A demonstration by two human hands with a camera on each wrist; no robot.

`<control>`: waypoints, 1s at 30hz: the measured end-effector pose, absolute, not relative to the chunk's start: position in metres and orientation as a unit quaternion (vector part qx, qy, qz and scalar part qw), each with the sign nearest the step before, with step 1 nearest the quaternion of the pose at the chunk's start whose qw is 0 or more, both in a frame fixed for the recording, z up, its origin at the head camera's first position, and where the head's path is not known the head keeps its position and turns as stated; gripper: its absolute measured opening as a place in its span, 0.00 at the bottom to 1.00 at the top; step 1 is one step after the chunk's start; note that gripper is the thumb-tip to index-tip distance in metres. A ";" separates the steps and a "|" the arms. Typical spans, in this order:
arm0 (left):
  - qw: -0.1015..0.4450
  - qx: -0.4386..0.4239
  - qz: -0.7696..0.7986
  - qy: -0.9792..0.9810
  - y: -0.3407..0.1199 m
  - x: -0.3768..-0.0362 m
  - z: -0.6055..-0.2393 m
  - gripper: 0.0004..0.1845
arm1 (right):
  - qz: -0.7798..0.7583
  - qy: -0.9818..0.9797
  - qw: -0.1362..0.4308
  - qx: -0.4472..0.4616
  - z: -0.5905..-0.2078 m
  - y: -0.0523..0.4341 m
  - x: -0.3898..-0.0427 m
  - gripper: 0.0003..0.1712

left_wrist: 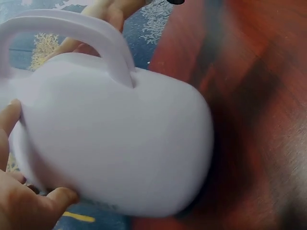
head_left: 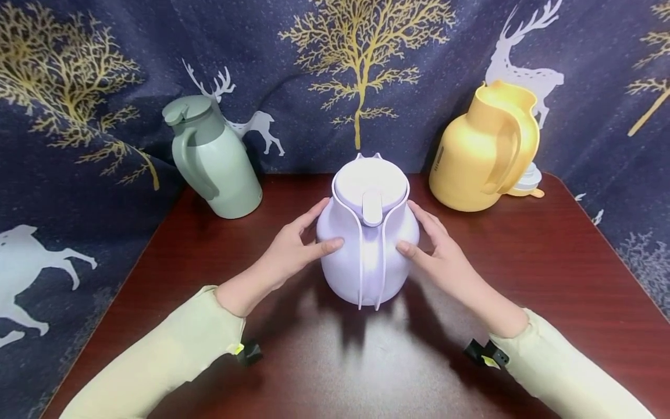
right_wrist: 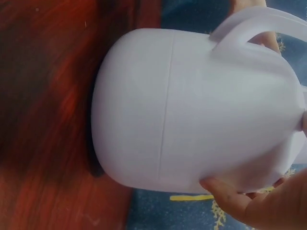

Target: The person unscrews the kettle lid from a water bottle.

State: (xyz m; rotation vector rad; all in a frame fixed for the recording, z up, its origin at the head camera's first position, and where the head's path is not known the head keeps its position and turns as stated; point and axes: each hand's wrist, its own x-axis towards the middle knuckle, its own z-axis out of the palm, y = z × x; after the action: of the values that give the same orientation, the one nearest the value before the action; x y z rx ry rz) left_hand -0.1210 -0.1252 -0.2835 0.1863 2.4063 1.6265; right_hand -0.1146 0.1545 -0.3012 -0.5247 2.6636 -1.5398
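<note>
A lavender thermos jug stands upright at the middle of the table, its handle toward me and its lid in place with a pale thumb lever on top. My left hand grips its left side, thumb in front and fingers reaching round toward the back. On the opposite side my right hand holds it the same way. In the left wrist view the jug body shows a smooth side below the handle. The right wrist view shows a thin seam around the body, with the base right at the tabletop.
A green thermos jug with a darker lid stands at the table's back left. At the back right is a yellow jug without its lid. Behind it lies a white and yellow lid. A patterned dark blue cloth hangs behind the brown table.
</note>
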 end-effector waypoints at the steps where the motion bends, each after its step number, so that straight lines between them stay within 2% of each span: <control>1: 0.113 0.067 0.544 0.829 -0.126 -0.120 -0.281 0.43 | -0.490 0.855 0.009 -0.170 -0.301 0.155 -0.115 0.43; 7: 0.038 0.129 0.562 0.816 -0.132 -0.093 -0.256 0.37 | -0.479 0.859 0.008 -0.180 -0.301 0.153 -0.115 0.43; 9: 0.037 0.157 0.595 0.788 -0.132 -0.081 -0.248 0.36 | -0.480 0.858 0.011 -0.180 -0.301 0.153 -0.115 0.43; 11: 0.068 0.171 0.626 0.758 -0.130 -0.071 -0.242 0.35 | -0.481 0.859 0.011 -0.177 -0.301 0.154 -0.114 0.44; 16: 0.189 0.167 0.652 0.715 -0.119 -0.064 -0.239 0.33 | -0.470 0.865 0.009 -0.176 -0.299 0.157 -0.116 0.44; 20: 0.244 0.150 0.640 0.713 -0.103 -0.068 -0.240 0.31 | -0.466 0.868 0.009 -0.173 -0.297 0.158 -0.117 0.44; 24: 0.255 0.154 0.640 0.708 -0.086 -0.072 -0.239 0.28 | -0.474 0.863 0.007 -0.174 -0.298 0.159 -0.116 0.43; 30: 0.236 0.166 0.629 0.722 -0.078 -0.072 -0.237 0.22 | -0.477 0.859 -0.001 -0.183 -0.302 0.157 -0.118 0.43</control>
State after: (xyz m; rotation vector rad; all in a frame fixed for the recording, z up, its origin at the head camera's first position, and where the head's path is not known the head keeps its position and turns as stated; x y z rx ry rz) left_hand -0.0719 -0.0784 -0.2369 0.4556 1.9792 1.7266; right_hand -0.1175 0.1566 -0.3023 -0.5760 2.7018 -1.5009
